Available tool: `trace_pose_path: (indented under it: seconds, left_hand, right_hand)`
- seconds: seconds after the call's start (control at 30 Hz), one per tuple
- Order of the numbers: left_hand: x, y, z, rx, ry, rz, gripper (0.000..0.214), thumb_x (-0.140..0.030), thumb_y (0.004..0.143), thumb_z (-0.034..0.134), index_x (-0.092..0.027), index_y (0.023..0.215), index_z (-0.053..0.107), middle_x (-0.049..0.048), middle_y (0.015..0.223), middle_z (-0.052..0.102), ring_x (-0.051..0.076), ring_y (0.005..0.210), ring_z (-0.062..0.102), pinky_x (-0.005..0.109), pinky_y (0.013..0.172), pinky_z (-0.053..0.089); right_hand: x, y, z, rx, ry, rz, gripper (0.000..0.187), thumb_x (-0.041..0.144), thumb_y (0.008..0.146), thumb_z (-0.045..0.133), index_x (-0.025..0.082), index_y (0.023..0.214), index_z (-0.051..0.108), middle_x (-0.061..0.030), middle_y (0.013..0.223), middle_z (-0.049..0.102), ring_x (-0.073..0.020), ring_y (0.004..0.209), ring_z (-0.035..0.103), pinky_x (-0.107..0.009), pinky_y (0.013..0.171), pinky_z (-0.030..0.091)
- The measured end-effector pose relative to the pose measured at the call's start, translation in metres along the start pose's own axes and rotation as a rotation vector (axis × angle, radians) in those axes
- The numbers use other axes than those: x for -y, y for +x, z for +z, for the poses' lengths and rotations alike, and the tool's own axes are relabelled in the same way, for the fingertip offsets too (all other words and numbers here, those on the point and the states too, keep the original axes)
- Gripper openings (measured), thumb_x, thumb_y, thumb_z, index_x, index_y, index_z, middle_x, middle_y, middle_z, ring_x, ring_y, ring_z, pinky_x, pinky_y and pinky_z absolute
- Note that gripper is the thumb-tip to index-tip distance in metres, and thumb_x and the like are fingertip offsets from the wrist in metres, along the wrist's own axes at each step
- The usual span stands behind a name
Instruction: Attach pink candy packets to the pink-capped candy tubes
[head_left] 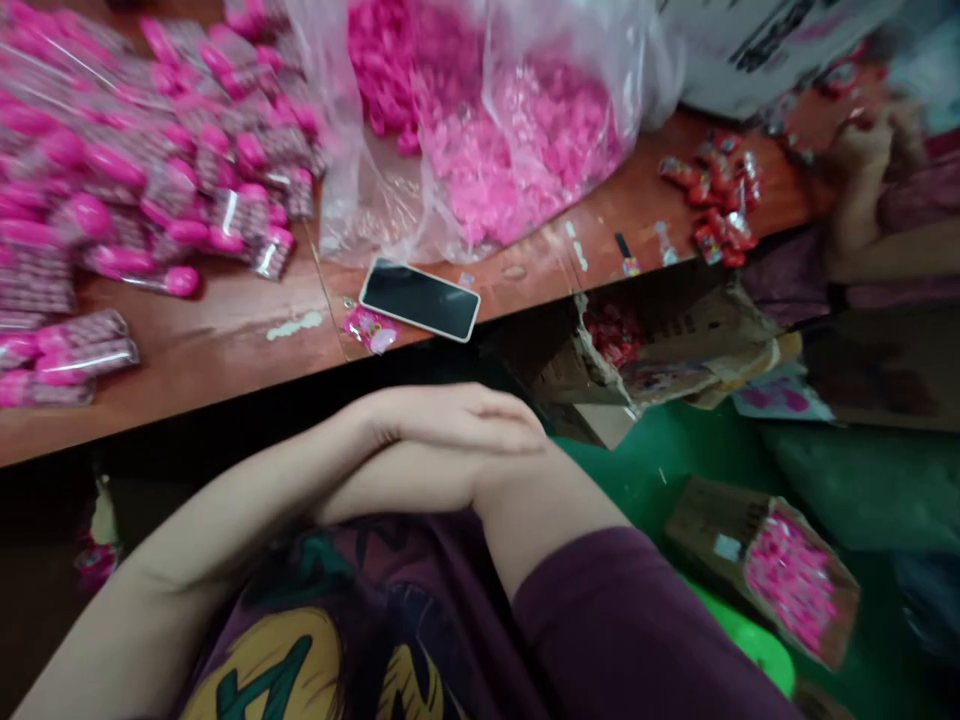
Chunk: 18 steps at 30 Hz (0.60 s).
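My left hand (465,418) lies flat with its fingers stretched out on my right forearm (420,485), just by the elbow, and holds nothing. My arms are crossed over my lap below the table edge. My right arm comes in from a purple sleeve (645,630); its hand is hidden under my left arm. On the table just beyond my left hand lie a phone (420,298), screen dark, and a small pink packet (370,328).
The brown table (225,350) carries a heap of pink wrapped packs (135,170) at the left, a clear bag of pink pieces (510,130) and red sweets (716,200). Another person's hand (862,160) is at the far right. Cardboard boxes (652,345) (787,580) sit below on the green floor.
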<state>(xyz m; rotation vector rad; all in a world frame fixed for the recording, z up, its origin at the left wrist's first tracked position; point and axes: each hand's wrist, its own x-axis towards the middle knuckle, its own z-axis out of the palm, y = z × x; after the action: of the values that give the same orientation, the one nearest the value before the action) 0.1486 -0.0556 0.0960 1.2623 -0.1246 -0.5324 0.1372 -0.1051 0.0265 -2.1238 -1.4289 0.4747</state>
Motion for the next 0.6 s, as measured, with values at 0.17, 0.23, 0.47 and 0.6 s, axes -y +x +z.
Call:
trace_pose_path:
  seconds: [0.17,0.23,0.47,0.6]
  left_hand:
    - [0.021,0.002,0.005,0.038,0.172,-0.045,0.048,-0.059,0.103,0.056,-0.020,0.117,0.079,0.0066,0.134,0.079,0.028,0.128,0.071,0.036,0.114,0.051]
    - [0.029,-0.009,0.007,-0.075,0.111,-0.024,0.048,-0.058,0.106,0.051,-0.022,0.121,0.079,0.0053,0.137,0.077,0.026,0.132,0.069,0.035,0.118,0.048]
    - [0.040,-0.060,0.005,-0.384,-0.134,-0.082,0.036,-0.049,0.103,0.064,-0.021,0.114,0.084,0.0066,0.127,0.081,0.026,0.124,0.072,0.037,0.110,0.053]
    - [0.050,-0.071,0.004,-0.467,-0.301,-0.175,0.038,-0.052,0.091,0.077,-0.017,0.101,0.087,0.0099,0.107,0.085,0.025,0.097,0.077,0.036,0.090,0.059]
  right_hand:
    - [0.016,0.019,0.032,-0.170,-0.108,0.047,0.018,0.036,0.095,0.074,0.029,0.102,0.089,-0.0116,0.122,0.080,-0.0381,0.132,0.072,-0.055,0.093,0.067]
    - [0.008,0.005,0.049,-0.207,-0.096,0.066,0.017,0.032,0.096,0.073,0.028,0.100,0.089,-0.0126,0.119,0.081,-0.0381,0.130,0.073,-0.055,0.092,0.068]
    - [-0.033,-0.044,0.093,-0.201,-0.048,0.116,0.028,0.015,0.097,0.064,0.023,0.083,0.087,-0.0112,0.076,0.077,-0.0359,0.105,0.082,-0.053,0.079,0.071]
    - [0.008,-0.020,0.128,-0.163,-0.088,0.372,0.027,0.006,0.092,0.067,0.021,0.080,0.087,-0.0115,0.072,0.075,-0.0394,0.109,0.080,-0.061,0.086,0.069]
